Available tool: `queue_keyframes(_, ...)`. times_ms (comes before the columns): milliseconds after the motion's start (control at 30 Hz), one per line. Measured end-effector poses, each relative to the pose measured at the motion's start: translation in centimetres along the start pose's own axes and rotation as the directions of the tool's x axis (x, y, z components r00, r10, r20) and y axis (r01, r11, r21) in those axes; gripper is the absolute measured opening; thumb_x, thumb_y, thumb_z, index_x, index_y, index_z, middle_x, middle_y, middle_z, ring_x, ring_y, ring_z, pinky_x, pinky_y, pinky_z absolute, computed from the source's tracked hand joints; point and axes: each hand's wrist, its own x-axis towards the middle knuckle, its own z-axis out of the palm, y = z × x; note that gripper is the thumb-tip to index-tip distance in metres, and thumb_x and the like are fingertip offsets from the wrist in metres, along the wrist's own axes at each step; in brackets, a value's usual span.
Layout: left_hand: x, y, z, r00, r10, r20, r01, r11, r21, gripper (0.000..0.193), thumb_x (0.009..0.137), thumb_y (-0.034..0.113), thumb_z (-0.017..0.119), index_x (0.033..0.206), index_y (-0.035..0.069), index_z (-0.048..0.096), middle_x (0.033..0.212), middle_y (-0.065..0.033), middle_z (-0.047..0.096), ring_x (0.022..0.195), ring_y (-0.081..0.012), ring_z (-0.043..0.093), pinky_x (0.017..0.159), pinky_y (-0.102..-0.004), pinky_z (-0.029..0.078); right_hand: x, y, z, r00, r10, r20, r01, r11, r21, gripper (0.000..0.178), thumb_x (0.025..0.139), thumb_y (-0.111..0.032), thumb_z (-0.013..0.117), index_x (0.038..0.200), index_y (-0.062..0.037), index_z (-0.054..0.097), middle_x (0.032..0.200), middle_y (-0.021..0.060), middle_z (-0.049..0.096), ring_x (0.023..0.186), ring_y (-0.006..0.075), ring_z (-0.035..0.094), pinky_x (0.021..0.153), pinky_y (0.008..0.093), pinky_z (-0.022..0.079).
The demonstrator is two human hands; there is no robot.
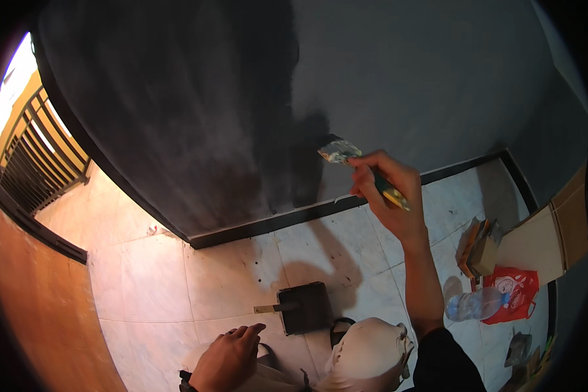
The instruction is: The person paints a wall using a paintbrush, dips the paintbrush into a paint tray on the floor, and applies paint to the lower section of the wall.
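Note:
My right hand (389, 189) grips a paintbrush (392, 189) with a green and yellow handle. The brush's dark bristle tip meets the wall (372, 72), where a darker wet-looking coat on the left borders lighter grey on the right. Pale, crusted paint marks the brush's metal band. Low at my left knee, my left hand (225, 359) rests with its fingers loosely stretched and nothing visible in them. Just beyond it on the floor is a square black paint container (320, 293), with a flat light-coloured stick (266, 309) jutting out of its left side.
White floor tiles (228, 287) meet a dark baseboard (268, 225). To the right lie a clear plastic bottle (467, 306), a red bag (519, 287), a stack of small boxes (482, 255) and cardboard (536, 238). An orange-brown door (32, 313) and a railing (36, 163) are at left.

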Motion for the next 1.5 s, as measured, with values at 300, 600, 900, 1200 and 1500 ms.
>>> queue_keyframes(300, 0.8, 0.2, 0.4, 0.998, 0.054, -0.030, -0.053, 0.998, 0.029, 0.032, 0.096, 0.004, 0.059, 0.128, 0.001, 0.060, 0.108, -0.0214, 0.073, 0.097, -0.0400, 0.071, 0.085, -0.0473, 0.058, 6.2, -2.0, 2.4, 0.994, -0.029, 0.106, 0.051, 0.975, -0.214, 0.015, 0.094, -0.013, 0.068, 0.090, 0.0006, 0.064, 0.063, 0.0069, 0.060, 0.056, 0.0125, 0.056, 0.057, 0.0289, 0.046)
queue_keyframes(600, 1.1, -1.2, 1.3, 0.994, 0.093, -0.061, -0.091, 0.995, 0.033, 0.032, 0.094, 0.000, 0.058, 0.125, -0.003, 0.061, 0.105, -0.0241, 0.073, 0.096, -0.0415, 0.071, 0.085, -0.0459, 0.058, 11.2, -4.6, 1.9, 0.981, -0.126, 0.150, 0.154, 0.969, -0.191, 0.018, 0.100, -0.016, 0.067, 0.096, 0.0013, 0.065, 0.076, 0.0029, 0.065, 0.068, 0.0096, 0.067, 0.065, 0.0237, 0.054)
queue_keyframes(900, 0.7, -0.4, 0.7, 0.994, 0.096, -0.062, -0.093, 0.995, 0.041, 0.034, 0.093, 0.000, 0.059, 0.127, -0.001, 0.060, 0.105, -0.0225, 0.073, 0.096, -0.0401, 0.072, 0.085, -0.0455, 0.058, 9.4, -5.3, 0.9, 0.777, -0.626, 0.058, 0.601, 0.712, -0.363, 0.013, 0.098, -0.011, 0.069, 0.105, 0.0004, 0.069, 0.080, 0.0070, 0.071, 0.071, 0.0116, 0.069, 0.067, 0.0243, 0.055)
queue_keyframes(1200, -0.8, 0.6, 0.1, 0.990, 0.093, -0.110, -0.092, 0.996, 0.019, 0.029, 0.096, 0.004, 0.059, 0.125, -0.002, 0.062, 0.106, -0.0251, 0.071, 0.097, -0.0425, 0.068, 0.083, -0.0467, 0.056, 1.0, 7.0, 4.4, 0.946, -0.323, 0.025, 0.318, 0.911, -0.262, 0.017, 0.094, -0.007, 0.072, 0.107, 0.0016, 0.067, 0.080, 0.0065, 0.067, 0.071, 0.0120, 0.066, 0.065, 0.0275, 0.052)
queue_keyframes(1500, -0.3, -0.3, 0.5, 0.995, 0.082, -0.065, -0.079, 0.996, 0.039, 0.035, 0.093, -0.001, 0.059, 0.128, 0.000, 0.059, 0.104, -0.0210, 0.073, 0.096, -0.0407, 0.071, 0.083, -0.0462, 0.058, 3.4, 0.8, 3.5, 0.993, 0.032, 0.118, -0.009, 0.982, -0.189, 0.013, 0.099, -0.010, 0.065, 0.103, 0.0022, 0.067, 0.078, 0.0027, 0.067, 0.063, 0.0059, 0.062, 0.057, 0.0237, 0.053)
